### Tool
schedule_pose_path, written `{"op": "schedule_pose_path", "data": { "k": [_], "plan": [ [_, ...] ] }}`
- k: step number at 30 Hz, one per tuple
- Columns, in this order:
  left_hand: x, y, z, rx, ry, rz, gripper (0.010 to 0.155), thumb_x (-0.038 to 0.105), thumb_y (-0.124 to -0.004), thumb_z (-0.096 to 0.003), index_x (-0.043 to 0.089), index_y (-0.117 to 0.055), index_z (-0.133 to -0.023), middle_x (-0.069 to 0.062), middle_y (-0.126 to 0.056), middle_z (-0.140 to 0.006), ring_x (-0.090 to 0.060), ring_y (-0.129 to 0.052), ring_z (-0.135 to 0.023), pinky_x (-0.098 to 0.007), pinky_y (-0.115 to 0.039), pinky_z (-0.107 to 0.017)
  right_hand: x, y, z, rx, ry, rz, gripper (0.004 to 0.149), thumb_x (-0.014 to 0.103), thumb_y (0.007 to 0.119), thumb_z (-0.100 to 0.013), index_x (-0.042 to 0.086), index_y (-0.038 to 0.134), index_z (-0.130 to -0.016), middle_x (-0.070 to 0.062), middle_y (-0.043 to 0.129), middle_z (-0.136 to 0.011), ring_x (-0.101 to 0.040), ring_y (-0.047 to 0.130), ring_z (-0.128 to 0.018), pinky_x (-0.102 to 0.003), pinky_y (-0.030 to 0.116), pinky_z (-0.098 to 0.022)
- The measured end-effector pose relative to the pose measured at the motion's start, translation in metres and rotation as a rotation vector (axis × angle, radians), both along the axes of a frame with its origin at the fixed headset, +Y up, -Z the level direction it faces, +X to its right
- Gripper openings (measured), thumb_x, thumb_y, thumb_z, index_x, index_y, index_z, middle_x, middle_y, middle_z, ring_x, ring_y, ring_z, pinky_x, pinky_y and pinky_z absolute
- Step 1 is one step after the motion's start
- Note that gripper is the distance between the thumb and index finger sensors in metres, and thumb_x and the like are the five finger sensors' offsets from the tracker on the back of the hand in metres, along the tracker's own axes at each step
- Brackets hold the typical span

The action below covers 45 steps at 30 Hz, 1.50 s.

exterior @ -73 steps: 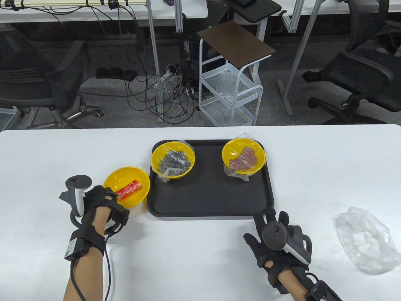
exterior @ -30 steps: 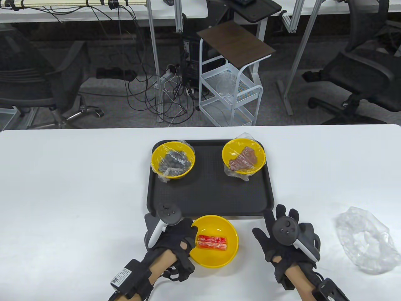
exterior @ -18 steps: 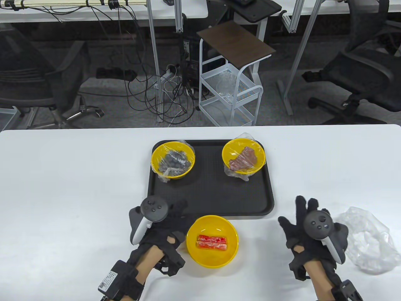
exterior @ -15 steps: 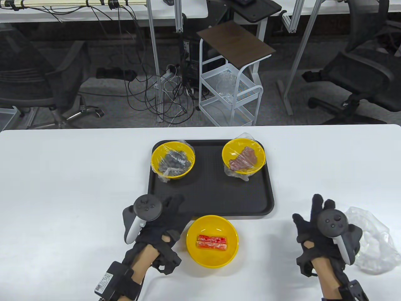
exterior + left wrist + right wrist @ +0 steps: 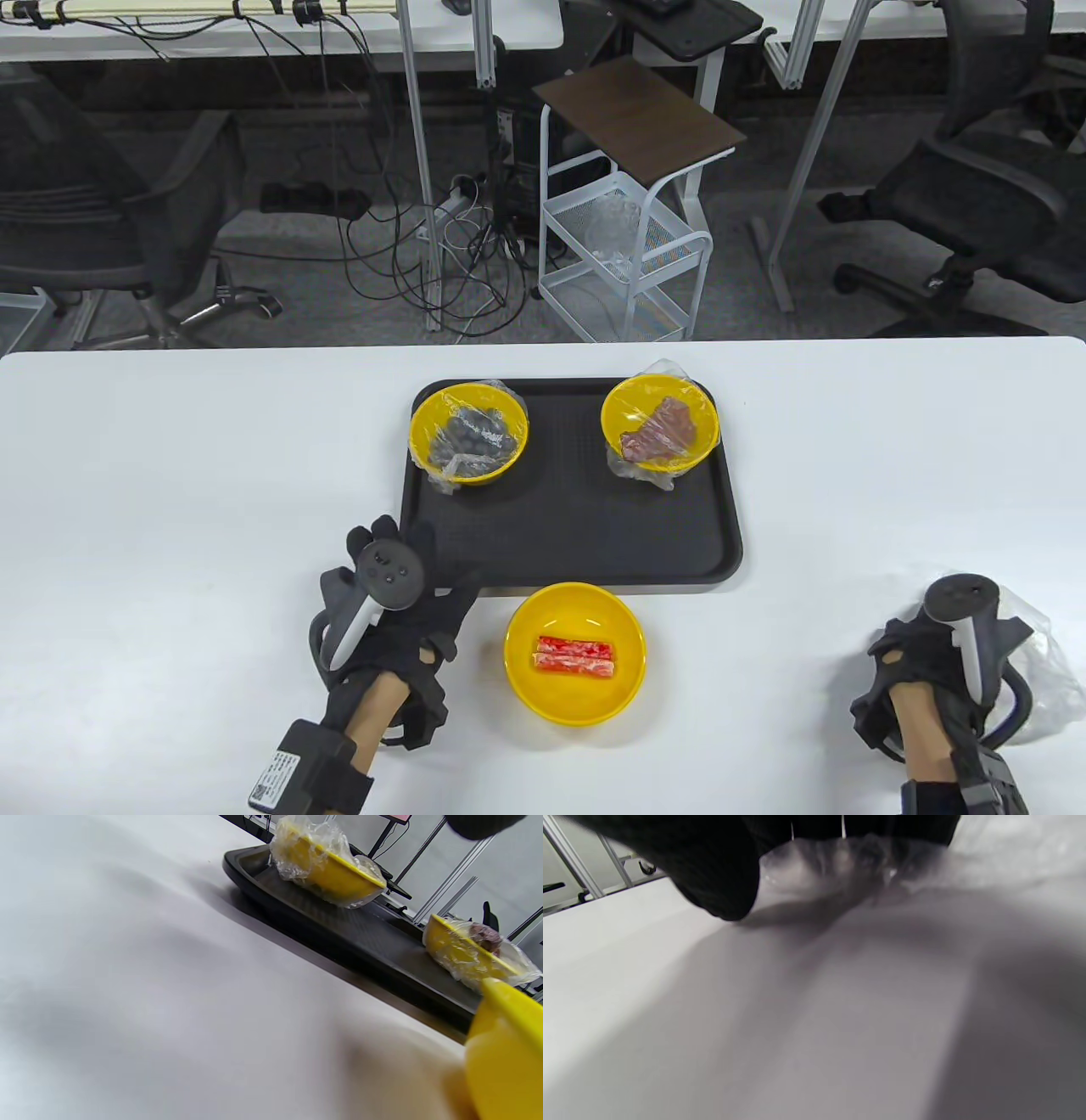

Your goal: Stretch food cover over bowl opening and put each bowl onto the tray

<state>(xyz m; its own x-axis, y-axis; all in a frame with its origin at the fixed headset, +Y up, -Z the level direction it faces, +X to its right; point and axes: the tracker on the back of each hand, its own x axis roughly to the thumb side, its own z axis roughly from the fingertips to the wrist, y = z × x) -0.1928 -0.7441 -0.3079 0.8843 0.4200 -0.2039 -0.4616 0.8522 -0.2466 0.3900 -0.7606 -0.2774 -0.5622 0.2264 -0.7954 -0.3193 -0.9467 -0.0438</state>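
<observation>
uncovered bowl: a round yellow plastic bowl (image 5: 575,652) with two red-and-white crab sticks (image 5: 574,656) lying side by side in it, no cover on it, standing on the white table (image 5: 170,509) just in front of the near rim of the black rectangular plastic tray (image 5: 568,543), apart from that rim.
left hand: the black-gloved left hand (image 5: 399,607) lies just left of the uncovered bowl, not touching it, fingers straight and spread toward the tray's near left corner, holding nothing.
loose cover: a crumpled clear plastic food cover (image 5: 1039,671) lies near the table's right edge, well to the right of the uncovered bowl; most of it is hidden behind the right hand.
right hand: the black-gloved right hand (image 5: 933,666) is on the loose cover; in the right wrist view dark fingers (image 5: 721,878) sit at the clear film, but whether they pinch it i cannot tell.
on the tray: a yellow bowl of dark round fruit (image 5: 468,433) at the far left and a yellow bowl with a brown piece of meat (image 5: 660,424) at the far right, both under clear film.
open room: the near half of the tray is bare; bare table stretches between the uncovered bowl and the right hand, and wide to the left of the left hand.
edges: the loose cover is close to the table's right edge.
</observation>
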Motion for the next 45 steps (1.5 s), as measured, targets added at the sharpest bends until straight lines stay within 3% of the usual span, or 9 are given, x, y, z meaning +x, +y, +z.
{"op": "schedule_pose_path", "data": {
  "k": [6,11,20,25,28,35,40,44,45],
  "plan": [
    [-0.008,-0.002,0.001,-0.021,0.02,-0.018,0.097,0.086,-0.053,-0.0398,0.037,-0.021,-0.117,-0.003,0.001,-0.124,-0.034,0.009,-0.114,-0.064,-0.003,-0.076,-0.003,0.004,0.001,0.033,-0.03,0.093,0.055,0.024,0.092,-0.042,0.023,0.076,-0.095,-0.007,0.078,-0.093,-0.034,0.084,-0.076,-0.043,0.079,-0.055],
    [-0.01,-0.004,0.0,-0.045,0.044,-0.088,0.098,0.087,-0.051,-0.0388,0.037,-0.02,-0.117,-0.002,0.001,-0.124,-0.033,0.009,-0.114,-0.064,-0.003,-0.076,-0.012,0.013,-0.001,0.084,0.048,0.04,0.045,0.021,0.093,-0.04,0.02,0.086,-0.085,-0.01,0.088,-0.08,-0.031,0.096,-0.06,-0.04,0.088,-0.041],
    [-0.015,0.0,0.003,-0.046,0.077,-0.059,0.099,0.088,-0.048,-0.0382,0.035,-0.02,-0.117,-0.002,0.001,-0.124,-0.033,0.01,-0.113,-0.064,-0.002,-0.076,-0.035,0.06,0.011,0.415,0.233,-0.12,0.048,0.021,0.094,-0.036,0.018,0.087,-0.083,-0.012,0.091,-0.075,-0.031,0.1,-0.055,-0.039,0.092,-0.036],
    [-0.001,0.02,0.011,0.128,0.048,0.038,0.094,0.084,-0.056,-0.0403,0.029,-0.045,-0.117,-0.009,-0.03,-0.128,-0.041,-0.023,-0.119,-0.067,-0.027,-0.08,-0.052,0.077,0.016,0.615,0.374,-0.236,0.045,0.022,0.093,-0.038,0.017,0.088,-0.082,-0.012,0.091,-0.075,-0.031,0.101,-0.055,-0.04,0.093,-0.036],
    [0.011,0.033,0.017,0.221,0.012,0.167,0.088,0.079,-0.063,-0.0427,0.024,-0.059,-0.112,-0.011,-0.05,-0.124,-0.045,-0.046,-0.116,-0.066,-0.046,-0.079,-0.07,0.087,0.016,0.706,0.481,-0.3,0.046,0.023,0.094,-0.037,0.018,0.088,-0.082,-0.012,0.091,-0.075,-0.031,0.101,-0.056,-0.04,0.093,-0.036],
    [0.04,0.044,0.026,0.191,-0.149,0.624,0.075,0.07,-0.069,-0.0464,0.021,-0.078,-0.102,-0.011,-0.081,-0.108,-0.043,-0.083,-0.095,-0.057,-0.074,-0.068,-0.124,0.099,0.012,0.795,0.712,-0.477,0.046,0.024,0.094,-0.037,0.019,0.088,-0.083,-0.01,0.092,-0.076,-0.031,0.101,-0.06,-0.041,0.093,-0.04],
    [0.066,0.039,0.032,-0.013,-0.235,0.949,0.077,0.072,-0.068,-0.0467,0.016,-0.082,-0.098,-0.014,-0.088,-0.102,-0.044,-0.091,-0.085,-0.054,-0.081,-0.061,-0.178,0.108,0.021,0.863,0.893,-0.483,0.046,0.025,0.093,-0.038,0.02,0.088,-0.083,-0.009,0.092,-0.077,-0.032,0.1,-0.063,-0.042,0.093,-0.042],
    [0.086,0.03,0.04,-0.236,-0.271,1.238,0.089,0.077,-0.064,-0.0462,0.012,-0.067,-0.108,-0.019,-0.07,-0.115,-0.048,-0.075,-0.1,-0.056,-0.075,-0.068,-0.234,0.11,0.041,1.002,1.12,-0.398,0.045,0.023,0.093,-0.039,0.02,0.087,-0.084,-0.01,0.091,-0.079,-0.035,0.098,-0.066,-0.045,0.091,-0.045],
    [0.089,0.027,0.042,-0.285,-0.252,1.35,0.093,0.078,-0.063,-0.0454,0.012,-0.06,-0.11,-0.019,-0.062,-0.118,-0.049,-0.069,-0.104,-0.057,-0.07,-0.072,-0.255,0.109,0.052,1.001,1.244,-0.282,0.045,0.024,0.092,-0.039,0.021,0.087,-0.084,-0.009,0.09,-0.08,-0.034,0.097,-0.068,-0.044,0.09,-0.047]
  ]
}}
